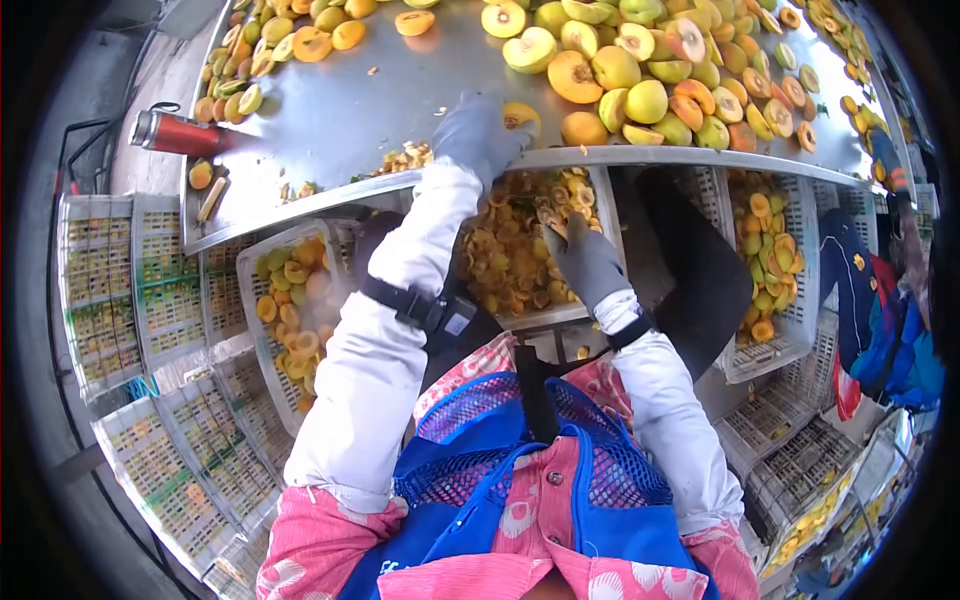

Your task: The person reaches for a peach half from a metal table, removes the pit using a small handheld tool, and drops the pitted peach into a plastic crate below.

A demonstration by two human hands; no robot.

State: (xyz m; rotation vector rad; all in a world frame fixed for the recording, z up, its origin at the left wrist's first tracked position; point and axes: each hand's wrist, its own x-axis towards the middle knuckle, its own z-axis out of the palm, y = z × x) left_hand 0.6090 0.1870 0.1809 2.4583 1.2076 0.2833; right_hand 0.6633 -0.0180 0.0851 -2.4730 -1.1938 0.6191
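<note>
My left hand (478,132), in a grey glove and white sleeve, reaches up to the front edge of the steel table (350,110) and closes on a yellow fruit (522,115). A big pile of whole and halved yellow-orange fruit (650,70) lies just right of it. My right hand (588,262), also gloved, hovers lower over a white crate of pits and scraps (510,250). Its fingers are curled around a small tool whose short tip (555,230) points left.
A red cylinder (175,133) lies on the table's left end. Crates of halved fruit sit below the table at left (290,300) and right (765,260). Empty white crates (100,290) are stacked at far left. Another person in blue (880,310) stands at right.
</note>
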